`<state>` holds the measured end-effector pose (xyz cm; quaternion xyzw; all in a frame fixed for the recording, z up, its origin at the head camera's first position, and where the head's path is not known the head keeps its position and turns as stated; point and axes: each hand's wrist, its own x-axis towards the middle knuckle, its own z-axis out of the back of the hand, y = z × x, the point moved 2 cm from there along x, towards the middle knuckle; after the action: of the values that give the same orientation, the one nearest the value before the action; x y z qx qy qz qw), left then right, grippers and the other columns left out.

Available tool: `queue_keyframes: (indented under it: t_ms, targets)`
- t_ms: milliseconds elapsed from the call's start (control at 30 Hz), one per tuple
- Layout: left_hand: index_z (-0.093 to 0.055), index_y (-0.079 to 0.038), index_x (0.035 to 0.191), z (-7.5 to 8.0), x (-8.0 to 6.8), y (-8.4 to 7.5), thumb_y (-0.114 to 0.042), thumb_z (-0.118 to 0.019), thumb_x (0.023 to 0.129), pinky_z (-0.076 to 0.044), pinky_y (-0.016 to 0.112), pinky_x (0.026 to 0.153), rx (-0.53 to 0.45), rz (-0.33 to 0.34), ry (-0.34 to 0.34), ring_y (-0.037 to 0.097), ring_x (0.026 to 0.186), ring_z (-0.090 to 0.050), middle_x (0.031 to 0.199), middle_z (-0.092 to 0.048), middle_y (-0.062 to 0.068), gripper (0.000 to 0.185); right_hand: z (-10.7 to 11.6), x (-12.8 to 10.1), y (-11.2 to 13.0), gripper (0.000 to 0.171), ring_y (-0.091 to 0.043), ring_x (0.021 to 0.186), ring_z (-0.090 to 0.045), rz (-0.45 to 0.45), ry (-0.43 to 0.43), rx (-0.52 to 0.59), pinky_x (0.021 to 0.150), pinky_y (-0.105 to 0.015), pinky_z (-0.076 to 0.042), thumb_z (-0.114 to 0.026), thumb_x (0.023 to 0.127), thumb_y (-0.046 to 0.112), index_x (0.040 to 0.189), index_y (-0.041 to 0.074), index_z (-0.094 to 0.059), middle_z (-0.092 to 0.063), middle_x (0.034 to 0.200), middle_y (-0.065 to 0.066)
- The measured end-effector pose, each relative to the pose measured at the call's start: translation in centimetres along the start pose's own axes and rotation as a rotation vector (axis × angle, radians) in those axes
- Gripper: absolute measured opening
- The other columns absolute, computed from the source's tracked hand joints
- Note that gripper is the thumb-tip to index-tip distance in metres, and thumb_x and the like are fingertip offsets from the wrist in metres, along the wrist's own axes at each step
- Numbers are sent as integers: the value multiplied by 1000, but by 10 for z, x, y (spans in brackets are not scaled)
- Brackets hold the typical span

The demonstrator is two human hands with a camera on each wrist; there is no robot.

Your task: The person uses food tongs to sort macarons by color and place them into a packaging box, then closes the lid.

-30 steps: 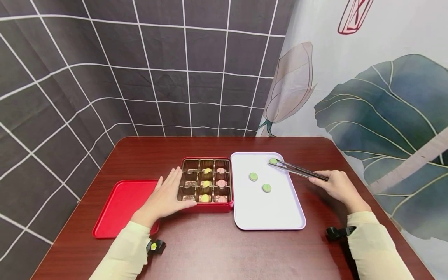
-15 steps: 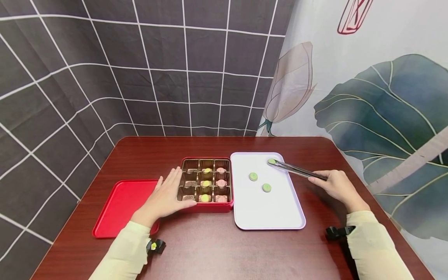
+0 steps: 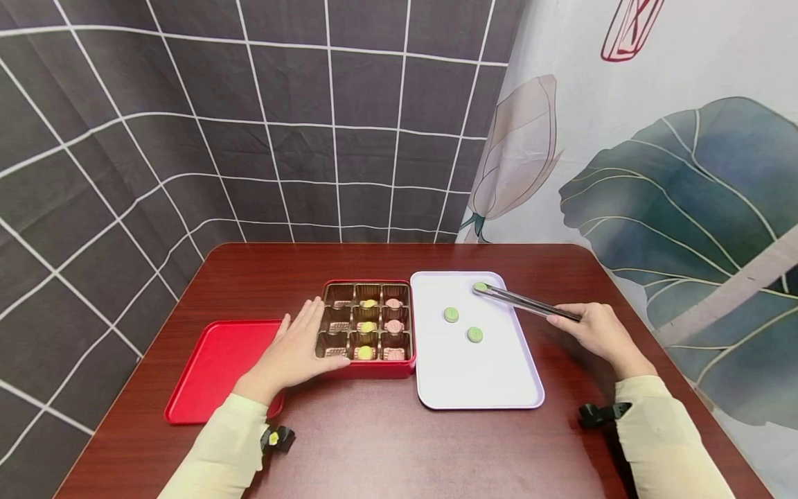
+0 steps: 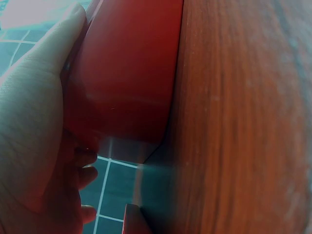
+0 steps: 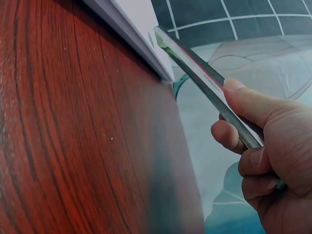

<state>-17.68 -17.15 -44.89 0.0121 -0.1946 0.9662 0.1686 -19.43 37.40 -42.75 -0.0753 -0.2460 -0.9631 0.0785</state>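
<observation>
My right hand (image 3: 598,333) grips metal tongs (image 3: 524,302) whose tips pinch a green round sweet (image 3: 480,287) at the far right part of the white tray (image 3: 499,388). In the right wrist view the tongs (image 5: 204,83) run from my fingers (image 5: 243,105) to the tray's edge (image 5: 126,34). Two more green sweets (image 3: 451,314) (image 3: 475,335) lie on the tray. My left hand (image 3: 293,353) rests flat against the left side of the red sweet box (image 3: 374,367); its red wall (image 4: 126,73) fills the left wrist view. The box's compartments hold green and pink sweets.
The red box lid (image 3: 212,367) lies flat left of the box, partly under my left wrist. Everything sits on a dark red wooden table (image 3: 399,450). Curtains hang close behind the far table edge and along the right.
The tongs with the green sweet have shifted slightly to the left over the tray. The left hand has stayed in place.
</observation>
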Motion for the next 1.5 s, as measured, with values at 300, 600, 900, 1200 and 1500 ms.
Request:
queue_keyframes:
  t_ms: [300, 600, 900, 1200, 1500]
  targets:
    - [-16, -4, 153, 1, -1, -1, -75, -63, 71, -8, 58, 114, -7, 7, 1, 28, 147, -9, 159, -15, 13, 119, 0, 3, 7, 37, -25, 81, -66, 28, -19, 6, 70, -41, -55, -75, 84, 30, 109, 2, -72, -72, 95, -15]
    - [-15, -4, 154, 1, -1, 0, -76, -63, 71, -8, 58, 114, -6, 5, -3, 28, 147, -9, 159, -15, 13, 120, 3, 7, 18, 37, -21, 74, -61, 44, -26, 36, 61, -28, -51, -76, 84, 29, 109, 2, -72, -72, 94, -14]
    - [-15, -4, 154, 2, -1, 0, -77, -62, 70, -8, 58, 114, -7, 5, -2, 28, 147, -9, 159, -15, 13, 120, 2, 15, 37, 37, -20, 69, -57, 74, -23, 88, 55, -25, -47, -76, 83, 32, 107, 4, -73, -72, 93, -11]
    - [-15, -5, 154, 1, -1, 0, -78, -61, 70, -8, 58, 114, -5, 9, -2, 27, 147, -9, 160, -15, 12, 121, -1, 29, 67, 34, -17, 67, -58, 148, -14, 106, 58, -23, -49, -76, 83, 32, 107, 8, -74, -73, 91, -5]
    - [-15, -4, 154, 2, -2, -1, -76, -62, 70, -8, 58, 114, -11, 8, -2, 28, 147, -9, 159, -15, 13, 120, -7, 43, 98, 34, -13, 55, -49, 244, -8, 117, 47, -23, -39, -77, 82, 29, 107, 5, -74, -71, 78, 1]
